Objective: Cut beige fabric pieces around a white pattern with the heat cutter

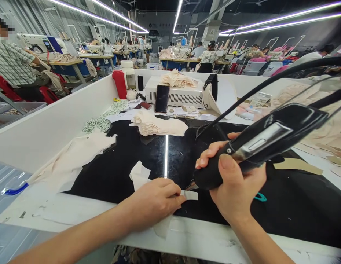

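Note:
My right hand [235, 183] is wrapped round a black handheld tool [258, 143] with a silver plate, its narrow metal tip pointing down-left. That tip meets a small pale strip [191, 195] on the black mat [118, 172]. Just left of the tip, my left hand [156, 200] presses or pinches the fabric with closed fingers. Pale fabric [139, 174] shows behind my left hand, and more hangs below it over the front edge.
A stack of cream pieces [159, 124] lies at the mat's back. Cream fabric [77, 154] is at left, a teal tool [260, 197] at right. A phone [162, 99] leans on a white box [181, 91]. Black cables arch at right. People sit beyond.

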Tool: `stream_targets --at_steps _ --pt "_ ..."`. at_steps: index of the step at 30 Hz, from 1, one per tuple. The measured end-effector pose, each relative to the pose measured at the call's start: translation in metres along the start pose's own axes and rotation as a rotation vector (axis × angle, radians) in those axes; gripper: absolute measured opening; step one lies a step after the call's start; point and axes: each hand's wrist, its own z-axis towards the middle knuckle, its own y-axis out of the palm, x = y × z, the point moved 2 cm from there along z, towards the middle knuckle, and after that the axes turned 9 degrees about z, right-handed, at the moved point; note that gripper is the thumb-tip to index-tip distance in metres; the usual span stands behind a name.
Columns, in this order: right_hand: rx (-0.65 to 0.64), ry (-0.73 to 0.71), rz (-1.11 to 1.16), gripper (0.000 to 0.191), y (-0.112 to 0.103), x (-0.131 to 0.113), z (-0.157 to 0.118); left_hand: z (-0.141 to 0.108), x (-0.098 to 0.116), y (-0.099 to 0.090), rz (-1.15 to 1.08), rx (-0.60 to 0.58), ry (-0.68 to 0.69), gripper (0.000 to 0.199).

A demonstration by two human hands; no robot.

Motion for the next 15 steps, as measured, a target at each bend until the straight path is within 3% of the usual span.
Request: stream_targets --at_steps 8,15 --pt "-0.003 0.002 -0.005 0.042 -0.0012 -0.001 -0.0014 0.0004 0.0006 0.0 0.001 0.017 -0.002 0.021" --pt "0.088 -0.033 -0.032 0.05 -0.0083 -0.0079 0.0042 -0.0018 0.0002 0.0016 -0.009 0.007 -0.005 0.021"
